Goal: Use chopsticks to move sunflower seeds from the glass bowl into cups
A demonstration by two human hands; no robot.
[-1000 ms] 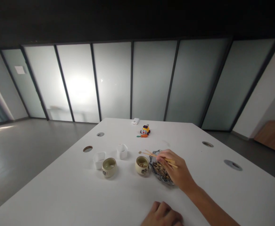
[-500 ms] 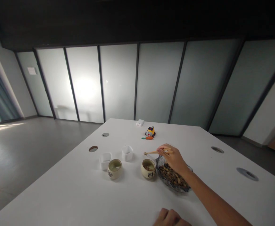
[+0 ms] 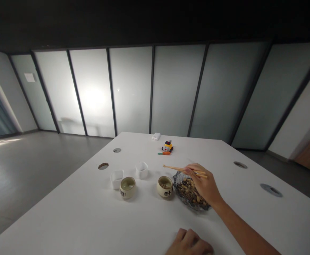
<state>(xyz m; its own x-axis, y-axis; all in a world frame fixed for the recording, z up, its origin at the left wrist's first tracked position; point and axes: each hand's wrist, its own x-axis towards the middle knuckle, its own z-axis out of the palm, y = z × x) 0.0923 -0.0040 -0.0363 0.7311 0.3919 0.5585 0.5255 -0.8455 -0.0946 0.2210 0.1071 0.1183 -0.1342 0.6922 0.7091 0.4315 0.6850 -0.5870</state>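
In my right hand [image 3: 204, 182] is a pair of wooden chopsticks [image 3: 177, 168], held level above the table and pointing left. At their tips there may be a small pale bit, too small to name. Under that hand lies a dark, wavy-edged glass bowl [image 3: 182, 202] filled with brown, shell-like pieces [image 3: 190, 191]; the hand hides part of its right side. Left of it stands a cream cup [image 3: 164, 191] with a black character and a few brown pieces inside. My left hand [image 3: 189, 243] rests curled on the table at the bottom edge, its fingertips hidden.
A second cream cup [image 3: 127, 190] stands farther left, beside two small white plastic containers [image 3: 117, 180]. Toward the back are a yellow toy vehicle [image 3: 167, 146], an orange toy carrot [image 3: 165, 153] and a white box-like device [image 3: 156, 136]. Round holes [image 3: 103, 166] pierce the white table [image 3: 96, 216].
My right hand has moved right with the chopsticks, and their tips are slightly higher. The left hand shows a little more; the view has shifted slightly.
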